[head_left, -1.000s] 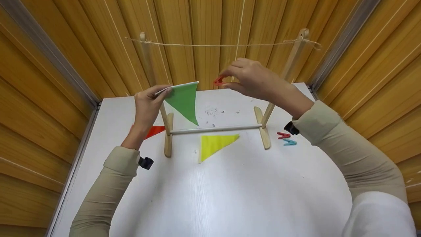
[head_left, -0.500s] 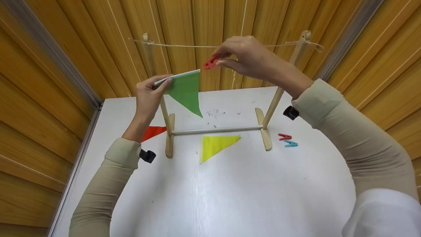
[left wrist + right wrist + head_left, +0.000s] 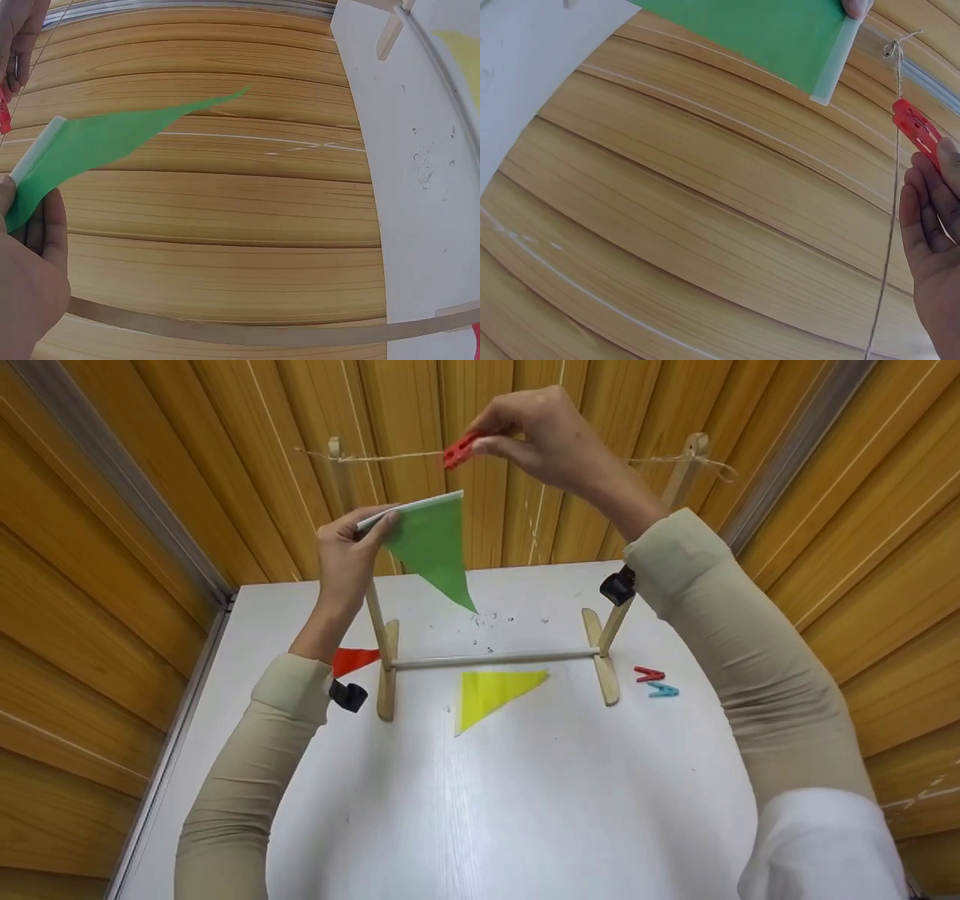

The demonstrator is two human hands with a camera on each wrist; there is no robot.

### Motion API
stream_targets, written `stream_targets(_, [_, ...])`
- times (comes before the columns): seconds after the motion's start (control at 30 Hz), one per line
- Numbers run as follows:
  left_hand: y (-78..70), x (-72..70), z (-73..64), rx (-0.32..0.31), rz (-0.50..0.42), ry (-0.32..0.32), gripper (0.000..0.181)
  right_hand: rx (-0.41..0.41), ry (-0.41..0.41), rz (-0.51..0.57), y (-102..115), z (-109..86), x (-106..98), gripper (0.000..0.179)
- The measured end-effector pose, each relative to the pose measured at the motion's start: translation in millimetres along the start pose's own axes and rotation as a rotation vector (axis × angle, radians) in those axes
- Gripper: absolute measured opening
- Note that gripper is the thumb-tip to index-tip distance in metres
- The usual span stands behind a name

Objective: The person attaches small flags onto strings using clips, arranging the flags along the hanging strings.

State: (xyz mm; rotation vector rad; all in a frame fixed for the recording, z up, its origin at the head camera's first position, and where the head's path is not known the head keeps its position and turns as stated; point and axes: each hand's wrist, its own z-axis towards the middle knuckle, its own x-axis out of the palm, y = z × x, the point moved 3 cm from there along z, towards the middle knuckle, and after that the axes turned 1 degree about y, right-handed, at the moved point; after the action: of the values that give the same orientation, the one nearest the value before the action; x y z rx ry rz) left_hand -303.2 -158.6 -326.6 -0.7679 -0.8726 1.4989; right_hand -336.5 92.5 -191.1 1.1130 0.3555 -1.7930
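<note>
My left hand (image 3: 349,551) pinches a green triangular flag (image 3: 435,540) by its white-edged top, thumb in front. The flag hangs below the string with its point downward. Up at the string (image 3: 390,457), my right hand (image 3: 536,435) pinches a red clothespin (image 3: 459,451) between thumb and fingers. In the right wrist view the clothespin's tip (image 3: 904,109) overlaps the string, which runs on down past the fingers. The flag's white edge (image 3: 829,82) lies to the left of the string there, apart from the clothespin.
A wooden stand with two posts (image 3: 615,622) and a white crossbar (image 3: 495,658) bears the string. On the white table (image 3: 450,810) lie a yellow flag (image 3: 495,694), a red flag (image 3: 352,660) behind the left post, plus a red clothespin (image 3: 649,673) and a blue clothespin (image 3: 663,690).
My right hand has risen with the red clothespin from below the string up to it. My left hand has lifted the green flag higher and slightly to the right.
</note>
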Motion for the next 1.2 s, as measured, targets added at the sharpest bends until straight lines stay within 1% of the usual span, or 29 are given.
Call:
stream_targets(0.13, [-3.2,-5.0,4.5,0.016,-0.013,-0.015,0.020,0.010,-0.013,0.034,3.2,5.0,4.4,0.031])
stream_targets(0.23, [-5.9,-8.7,6.5,0.031,-0.003,-0.014,0.020,0.009,-0.028,0.056,6.4,6.3,5.3,0.030])
stream_targets(0.33, [-8.5,-12.8,8.3,0.020,0.009,-0.026,0.020,0.010,-0.035,0.056,8.4,7.6,6.9,0.031])
stream_targets(0.47, [-11.9,-14.8,12.0,0.004,0.013,-0.059,0.018,0.053,-0.027,0.052,7.3,8.8,11.7,0.031])
stream_targets(0.57, [-13.9,-12.3,14.6,-0.002,0.013,-0.081,0.016,0.091,-0.015,0.069,4.3,8.7,15.3,0.030])
stream_targets(0.63, [-14.5,-9.2,15.5,-0.003,0.009,-0.086,0.017,0.101,-0.009,0.073,2.5,8.8,16.9,0.030])
stream_targets(0.8, [-14.2,-0.1,16.4,0.031,-0.028,-0.071,0.020,0.119,0.019,0.080,0.9,12.1,21.0,0.030])
stream_targets(0.97, [-15.3,6.8,17.7,0.025,-0.109,-0.073,0.018,0.093,0.065,0.096,4.3,20.4,27.7,0.029])
stream_targets(1.03, [-16.3,9.1,18.7,0.012,-0.128,-0.082,0.017,0.079,0.082,0.094,6.2,23.5,29.9,0.028])
stream_targets(1.1, [-17.7,10.9,19.5,0.003,-0.126,-0.090,0.017,0.067,0.097,0.088,8.0,26.1,31.6,0.028])
stream_targets(1.2, [-19.2,12.3,20.5,-0.026,-0.150,-0.097,0.016,0.056,0.115,0.070,10.1,29.1,32.7,0.029])
